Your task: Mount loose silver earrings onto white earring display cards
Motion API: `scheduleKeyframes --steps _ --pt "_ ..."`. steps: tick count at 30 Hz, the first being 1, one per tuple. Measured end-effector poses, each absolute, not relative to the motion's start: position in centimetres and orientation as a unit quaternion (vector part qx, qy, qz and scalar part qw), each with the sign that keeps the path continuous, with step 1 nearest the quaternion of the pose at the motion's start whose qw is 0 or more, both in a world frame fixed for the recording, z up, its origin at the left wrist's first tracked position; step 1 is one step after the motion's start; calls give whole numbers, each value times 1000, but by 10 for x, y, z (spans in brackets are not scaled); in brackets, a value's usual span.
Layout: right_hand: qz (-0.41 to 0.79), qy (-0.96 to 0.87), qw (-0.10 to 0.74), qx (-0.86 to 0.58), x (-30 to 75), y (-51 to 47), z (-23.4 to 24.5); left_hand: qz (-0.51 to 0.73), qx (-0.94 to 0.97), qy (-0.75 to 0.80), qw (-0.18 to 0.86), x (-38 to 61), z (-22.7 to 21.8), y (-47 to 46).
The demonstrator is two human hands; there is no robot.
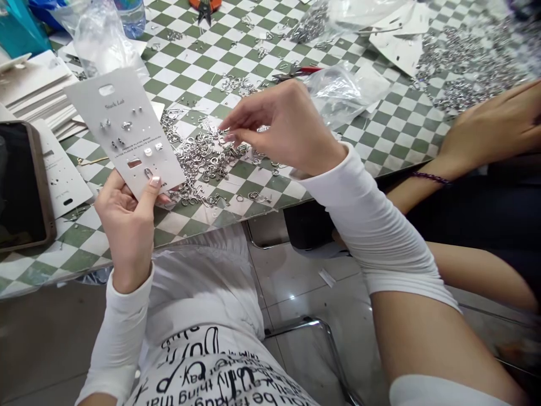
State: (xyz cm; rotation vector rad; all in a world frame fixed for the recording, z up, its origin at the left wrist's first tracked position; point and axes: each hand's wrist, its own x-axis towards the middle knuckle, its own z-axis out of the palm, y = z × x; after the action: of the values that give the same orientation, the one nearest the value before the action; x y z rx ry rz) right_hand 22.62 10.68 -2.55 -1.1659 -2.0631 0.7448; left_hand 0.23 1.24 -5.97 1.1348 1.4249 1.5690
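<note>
My left hand (131, 217) grips a white earring card (99, 104) by its lower end, thumb on the front. Several small silver earrings and studs are fixed in the card, and it leans upright over the table. My right hand (281, 127) is over a pile of loose silver jewelry pieces (207, 160), thumb and fingertips close together at the pile's upper right side. Whether a piece is between those fingertips is too small to make out.
A phone (23, 186) and stacked white cards (46, 90) are on the left. Farther back stand a water bottle (130, 17) and orange-handled pliers (205, 10). Red-handled pliers (296, 73) lie beside a clear plastic bag (338, 93). Another person's arm (473, 135) rests at right near more silver pieces (469, 67).
</note>
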Motion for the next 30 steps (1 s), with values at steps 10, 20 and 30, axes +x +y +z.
scheduleKeyframes --steps 10,20,30 --pt "114 -864 391 -296 184 70 -18 595 443 517 427 2 -58 14" --pt "87 -916 263 -289 172 79 -42 583 466 500 440 1 -56 13" --pt "-21 -956 251 -153 197 85 -63 602 432 476 473 -2 -58 13"
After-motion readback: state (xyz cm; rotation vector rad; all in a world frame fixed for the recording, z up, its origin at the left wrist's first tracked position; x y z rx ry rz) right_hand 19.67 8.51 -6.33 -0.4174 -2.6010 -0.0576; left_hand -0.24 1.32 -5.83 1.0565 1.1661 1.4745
